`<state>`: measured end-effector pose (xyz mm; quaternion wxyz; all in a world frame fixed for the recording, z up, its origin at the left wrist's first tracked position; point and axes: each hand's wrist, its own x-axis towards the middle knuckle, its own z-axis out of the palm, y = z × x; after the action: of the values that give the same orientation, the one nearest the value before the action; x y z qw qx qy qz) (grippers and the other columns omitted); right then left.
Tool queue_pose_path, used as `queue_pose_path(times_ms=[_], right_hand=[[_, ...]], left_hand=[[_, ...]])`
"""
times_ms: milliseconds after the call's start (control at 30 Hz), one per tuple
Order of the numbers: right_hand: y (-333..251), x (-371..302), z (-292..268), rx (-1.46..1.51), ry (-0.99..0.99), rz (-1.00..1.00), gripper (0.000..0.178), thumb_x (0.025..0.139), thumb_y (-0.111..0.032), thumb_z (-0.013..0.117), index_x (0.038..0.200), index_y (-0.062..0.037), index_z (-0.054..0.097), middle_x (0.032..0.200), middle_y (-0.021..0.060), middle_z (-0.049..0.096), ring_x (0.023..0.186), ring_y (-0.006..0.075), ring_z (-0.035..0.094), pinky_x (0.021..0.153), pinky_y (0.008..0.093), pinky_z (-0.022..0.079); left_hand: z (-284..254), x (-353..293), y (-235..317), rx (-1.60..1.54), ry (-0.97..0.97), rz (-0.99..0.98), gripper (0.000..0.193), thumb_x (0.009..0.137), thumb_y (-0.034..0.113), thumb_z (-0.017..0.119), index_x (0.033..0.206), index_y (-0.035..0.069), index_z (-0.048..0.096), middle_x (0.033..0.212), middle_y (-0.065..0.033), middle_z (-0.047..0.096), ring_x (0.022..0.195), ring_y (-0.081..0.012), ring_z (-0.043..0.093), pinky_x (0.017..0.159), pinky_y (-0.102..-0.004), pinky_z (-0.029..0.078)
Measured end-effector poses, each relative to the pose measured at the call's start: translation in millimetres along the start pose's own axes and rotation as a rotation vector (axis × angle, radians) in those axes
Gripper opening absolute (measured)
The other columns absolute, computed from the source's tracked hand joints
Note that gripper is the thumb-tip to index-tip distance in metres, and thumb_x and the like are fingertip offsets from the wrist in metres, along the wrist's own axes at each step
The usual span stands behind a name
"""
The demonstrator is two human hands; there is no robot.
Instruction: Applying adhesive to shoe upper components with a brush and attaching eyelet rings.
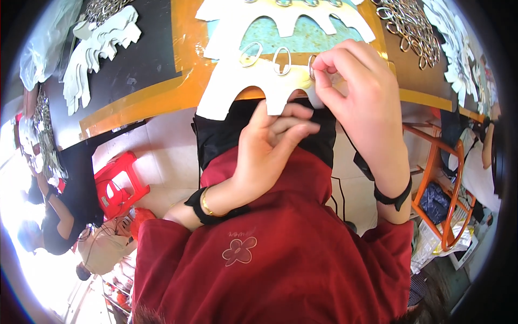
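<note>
A white strip (237, 81) with scalloped tabs and a yellowish band lies at the near table edge, its tabs hanging past it. Oval metal rings stand along the band: a left ring (251, 55), a middle ring (281, 61) and a right ring (312, 67). My right hand (359, 81) pinches the right ring between thumb and fingertips. Just below the edge is my left hand (270, 146), fingers apart and slightly bent beside the middle tabs, with nothing seen in it. Whether its fingertips touch the strip is hard to tell.
More white strips with rings (302, 13) lie beyond. Metal ring piles sit at the right (410, 27) and far left (105, 11). Stacked white strips (100, 54) are on the left. A red stool (121, 183) and an orange chair (448, 189) flank me. Other people are at both sides.
</note>
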<state>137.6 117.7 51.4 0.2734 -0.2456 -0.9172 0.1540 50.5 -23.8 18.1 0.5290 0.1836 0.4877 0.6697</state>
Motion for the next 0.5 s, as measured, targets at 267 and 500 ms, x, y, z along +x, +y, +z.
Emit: queue_pose_path(times_ms=[267,500], right_hand=[[3,13,15,-0.038,-0.017,-0.004,0.014,0.071,-0.003,0.068,0.075,-0.0048,0.055,0.073,0.0068,0.054,0.071,0.0252,0.056,0.061,0.0371,0.046],[11,13,16,0.044,-0.067,-0.022,0.015,0.071,-0.002,0.070,0.077,-0.0035,0.057,0.073,0.0075,0.055,0.071,0.0255,0.057,0.059,0.0354,0.047]], left_hand=[[-32,18,47,1.016,-0.029,0.831,0.028,0.070,-0.005,0.076,0.091,0.003,0.059,0.083,-0.0103,0.065,0.076,-0.0216,0.062,0.067,-0.0309,0.049],[-13,60,44,1.199,-0.019,0.896,0.044,0.068,-0.001,0.075,0.106,0.005,0.055,0.101,-0.0053,0.066,0.093,-0.0238,0.058,0.087,-0.0358,0.038]])
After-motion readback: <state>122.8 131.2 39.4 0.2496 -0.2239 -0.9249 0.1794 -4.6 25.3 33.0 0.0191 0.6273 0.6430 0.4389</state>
